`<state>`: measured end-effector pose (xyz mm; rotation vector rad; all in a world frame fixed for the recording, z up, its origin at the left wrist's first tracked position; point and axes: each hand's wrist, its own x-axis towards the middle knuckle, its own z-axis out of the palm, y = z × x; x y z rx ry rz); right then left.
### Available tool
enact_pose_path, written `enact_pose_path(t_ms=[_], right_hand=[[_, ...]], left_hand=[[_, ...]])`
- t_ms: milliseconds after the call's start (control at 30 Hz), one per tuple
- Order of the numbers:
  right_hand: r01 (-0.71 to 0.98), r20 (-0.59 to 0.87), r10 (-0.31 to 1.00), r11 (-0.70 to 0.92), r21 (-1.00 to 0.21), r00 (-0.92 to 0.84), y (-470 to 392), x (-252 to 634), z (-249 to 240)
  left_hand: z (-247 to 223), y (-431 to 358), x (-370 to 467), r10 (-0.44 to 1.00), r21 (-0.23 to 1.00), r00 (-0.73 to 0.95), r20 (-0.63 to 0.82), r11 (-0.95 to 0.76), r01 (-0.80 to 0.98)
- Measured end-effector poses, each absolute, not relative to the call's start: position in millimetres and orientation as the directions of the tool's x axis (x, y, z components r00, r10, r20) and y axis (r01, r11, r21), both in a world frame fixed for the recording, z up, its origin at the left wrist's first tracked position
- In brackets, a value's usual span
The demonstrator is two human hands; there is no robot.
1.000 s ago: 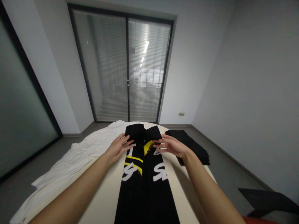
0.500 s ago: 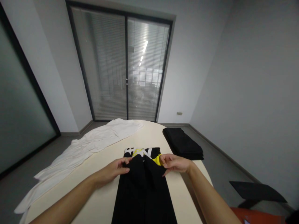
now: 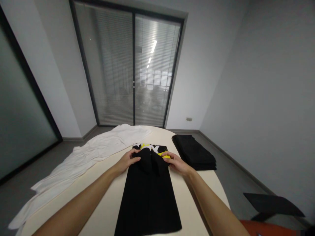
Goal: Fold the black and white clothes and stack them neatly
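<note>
- Blk garment (image 3: 149, 200) sits farther fwd vs. prev frame.
- L hand (image 3: 125, 163) & R hand (image 3: 179, 164): fingers clamped on its folded end's sides.
- Tip: equal tension, edges lvl.

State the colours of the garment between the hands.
The garment is black, with white and yellow print at its far end: head view.

Bright streaks (image 3: 154, 46) mark the glass door (image 3: 118, 65) in dim light.
</note>
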<state>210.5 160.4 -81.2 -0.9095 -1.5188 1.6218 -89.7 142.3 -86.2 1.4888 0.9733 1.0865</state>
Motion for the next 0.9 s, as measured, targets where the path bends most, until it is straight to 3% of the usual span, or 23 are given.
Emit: enact_pose_path(t_ms=[200,400,567,667,800,900], right_hand=[[0.273,-0.044,0.873,0.105,-0.956,-0.486,139,215,-70],[0.362,-0.070,0.873,0.125,-0.924,-0.482,121,214,-66],[0.153,-0.079,0.861,-0.001,-0.988,-0.502,115,216,-57],[0.090,-0.186,0.796,-0.164,-0.982,-0.576,111,221,-52],[0.231,-0.413,0.687,-0.346,-0.909,-0.598,110,223,-53],[0.385,-0.451,0.746,-0.279,-0.880,-0.490,112,221,-55]], left_hand=[[-84,122,-88,0.963,0.936,0.204,0.177,-0.229,0.268],[-78,93,-94,0.949,0.977,0.298,0.101,-0.151,0.148],[-63,79,-109,0.929,0.982,0.361,0.079,-0.134,0.130],[-56,75,-122,0.885,0.990,0.466,-0.021,-0.048,0.136],[-53,75,-131,0.789,0.979,0.587,-0.183,0.092,0.182],[-52,75,-129,0.806,0.961,0.544,-0.234,0.106,0.255]])
